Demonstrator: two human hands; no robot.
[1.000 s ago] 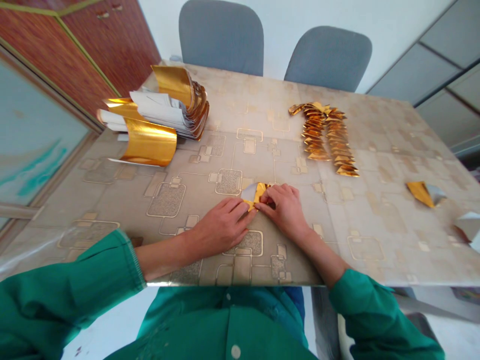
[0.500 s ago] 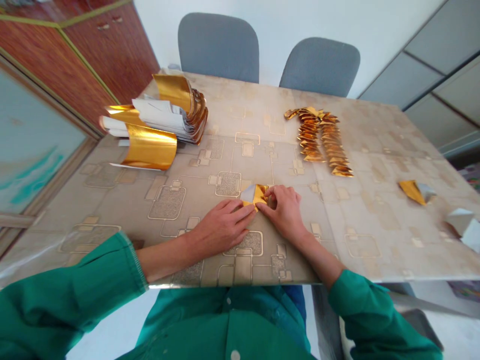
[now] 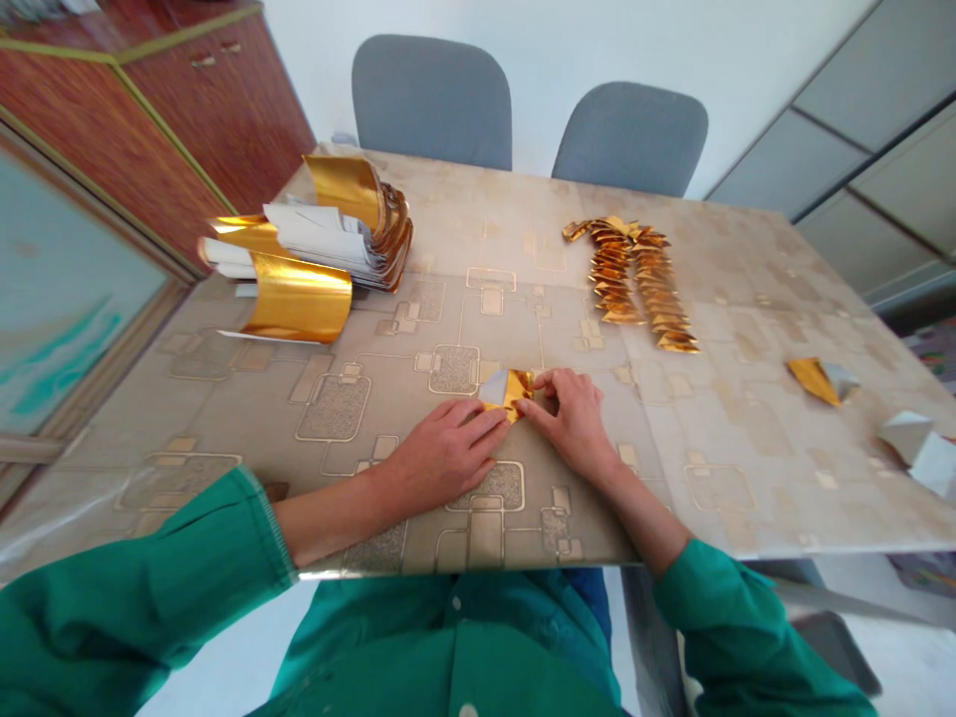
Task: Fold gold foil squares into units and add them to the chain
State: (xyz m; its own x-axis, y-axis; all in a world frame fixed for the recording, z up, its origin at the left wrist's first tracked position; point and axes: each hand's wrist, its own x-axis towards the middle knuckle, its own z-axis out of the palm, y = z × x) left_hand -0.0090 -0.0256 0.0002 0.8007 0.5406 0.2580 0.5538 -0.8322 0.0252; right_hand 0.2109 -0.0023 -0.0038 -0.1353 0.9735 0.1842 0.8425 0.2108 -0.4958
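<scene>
A small piece of gold foil paper (image 3: 517, 388), partly folded, lies on the table between my hands. Its pale grey-white back shows on the left half, and shiny gold on the right. My left hand (image 3: 452, 443) holds its lower left edge down against the table, fingers close together and fairly straight, the thumb mostly hidden. At the right edge, the thumb and forefinger of my right hand (image 3: 572, 418) are bent in a pinch on the paper. The fingertips cover part of the folds.
On the patterned tablecloth (image 3: 418, 398), a stack of gold and white paper sheets (image 3: 329, 244) stands at the back left. Two rows of folded gold pieces (image 3: 642, 284) lie at the back right. A gold-and-white folded piece (image 3: 818, 380) and white paper (image 3: 918, 448) lie far right. Grey chairs (image 3: 433, 100) stand behind.
My right thumb and fingers have shifted slightly at the paper's right edge, and more gold shows there. My left hand stays in place. The whole view has tilted a little.
</scene>
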